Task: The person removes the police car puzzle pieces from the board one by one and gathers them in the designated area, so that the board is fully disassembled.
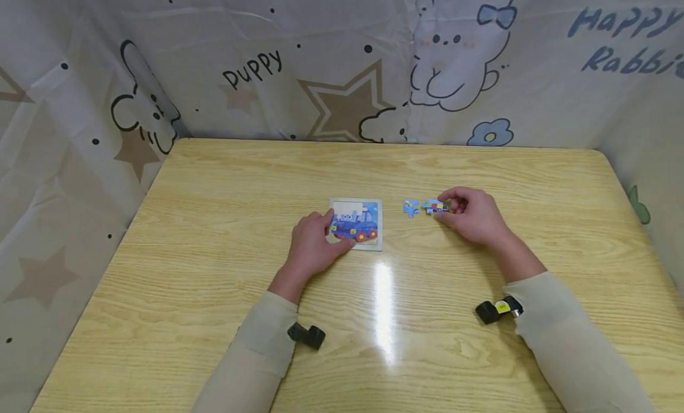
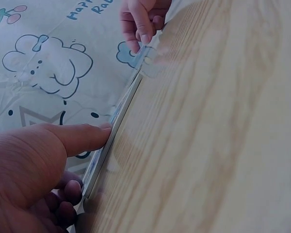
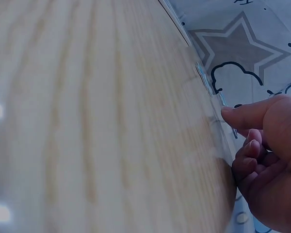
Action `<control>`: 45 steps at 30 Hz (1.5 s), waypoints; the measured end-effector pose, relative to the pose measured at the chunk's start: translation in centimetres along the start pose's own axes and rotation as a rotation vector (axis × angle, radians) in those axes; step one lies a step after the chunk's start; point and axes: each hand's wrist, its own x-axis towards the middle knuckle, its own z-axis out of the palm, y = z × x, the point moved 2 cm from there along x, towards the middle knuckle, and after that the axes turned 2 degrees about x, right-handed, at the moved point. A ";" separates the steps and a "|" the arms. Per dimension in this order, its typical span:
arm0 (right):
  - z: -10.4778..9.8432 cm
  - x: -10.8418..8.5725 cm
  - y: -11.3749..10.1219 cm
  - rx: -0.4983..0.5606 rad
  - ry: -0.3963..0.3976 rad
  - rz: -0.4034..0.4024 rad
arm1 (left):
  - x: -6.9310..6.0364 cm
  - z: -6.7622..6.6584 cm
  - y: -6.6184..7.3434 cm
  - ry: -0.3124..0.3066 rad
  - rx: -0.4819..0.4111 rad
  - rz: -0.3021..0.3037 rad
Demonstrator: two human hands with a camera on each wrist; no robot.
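A small square jigsaw puzzle board [image 1: 355, 224] with a pale frame and a blue car picture lies flat on the table. A pale gap shows in its upper left part. My left hand [image 1: 312, 241] grips the board at its left side, thumb on the near edge, fingers along the left edge. To the right, my right hand [image 1: 475, 214] pinches a colourful puzzle piece [image 1: 435, 206] between thumb and forefinger, low at the table surface. Between that piece and the board lies another blue puzzle piece [image 1: 411, 207]. In the right wrist view the pieces show only edge-on.
The wooden table [image 1: 224, 223] runs out to a printed cloth [image 1: 331, 63] behind and at both sides. Small black cameras [image 1: 307, 335] are strapped at both sleeves. A bright light reflection lies on the table in front of the board.
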 end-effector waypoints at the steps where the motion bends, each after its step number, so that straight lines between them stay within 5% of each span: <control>1: 0.0 0.1 0.1 0.002 0.000 -0.003 | 0.0 0.0 0.0 0.000 -0.001 -0.002; 27: -0.4 0.8 0.6 0.036 -0.078 0.069 | 0.1 0.2 -0.2 0.005 -0.008 -0.016; 37: -0.1 0.4 0.2 0.076 -0.025 0.031 | 0.1 0.2 -0.1 0.015 -0.003 0.007; 45: 2.1 -0.3 -1.7 0.124 0.004 -0.051 | 0.1 0.1 -0.1 0.012 -0.004 -0.004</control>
